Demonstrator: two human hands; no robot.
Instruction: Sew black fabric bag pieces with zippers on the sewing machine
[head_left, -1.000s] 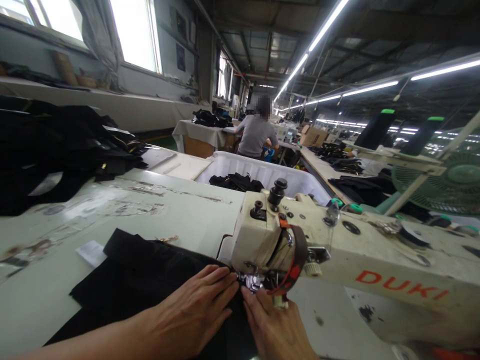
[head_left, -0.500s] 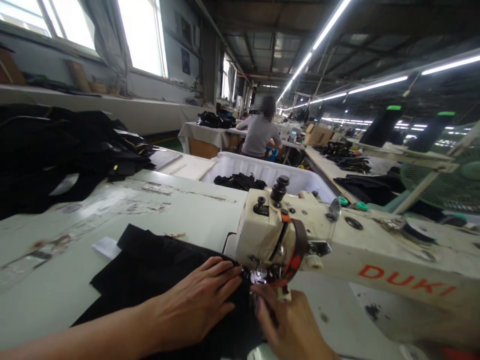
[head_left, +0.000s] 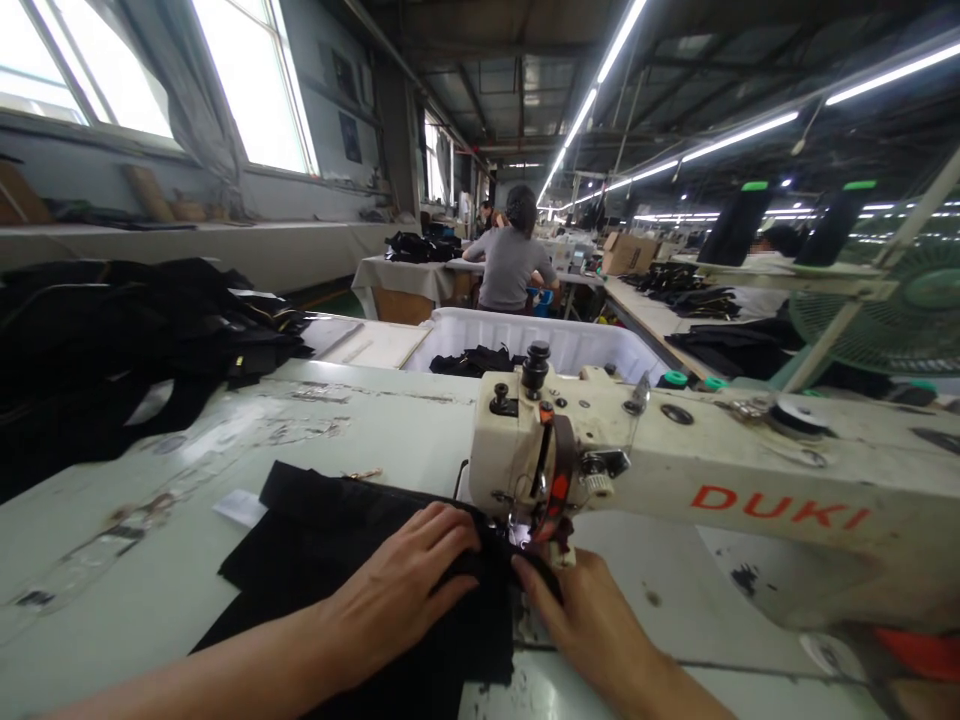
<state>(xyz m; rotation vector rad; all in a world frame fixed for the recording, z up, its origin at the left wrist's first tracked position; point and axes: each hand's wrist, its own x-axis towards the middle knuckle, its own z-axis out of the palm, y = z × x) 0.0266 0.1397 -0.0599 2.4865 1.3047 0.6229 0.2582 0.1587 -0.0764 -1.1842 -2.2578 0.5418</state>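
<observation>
- Under the left hand [head_left: 412,580], black cloth [head_left: 330,525] is lying on the table [head_left: 405,430], spreading mostly to that hand's left and back beneath the forearm.
- Just beyond both hands' fingertips, the needle end of the sewing machine [head_left: 660,460] is standing over the cloth's right side, its arm reaching away to the right of the right hand [head_left: 581,610].
- Ahead of the left hand, the cloth's far edge is running from the left in toward the needle; the forearm is hiding part of the cloth, so its full long axis is not showing.
- Closest to the needle, the right thumb is sitting just on the near side, while the left fingertips are lying slightly to its left.
- Across the cloth, the left hand is resting palm down, fingers together and a little bent, thumb spread away.
- Around the cloth's right side, the right hand is curving, dark material showing between thumb and fingers; the machine is partly covering them, so whether they are pinching is unclear.
</observation>
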